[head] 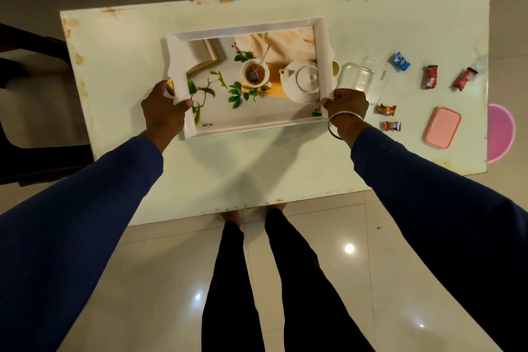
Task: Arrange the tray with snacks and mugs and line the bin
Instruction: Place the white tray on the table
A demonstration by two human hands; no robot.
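the left hand grips the tray by its left rim, thumb curled over the edge. the tray lies flat on the table, empty — only a printed tea scene inside. the right hand grips the right rim. best kept level and squared up, clear of the clear box — snacks wait further right.

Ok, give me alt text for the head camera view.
Both hands, left hand and right hand, grip the ends of a white printed tray on a pale table; five wrapped snacks, a clear container and a pink lid lie to its right.
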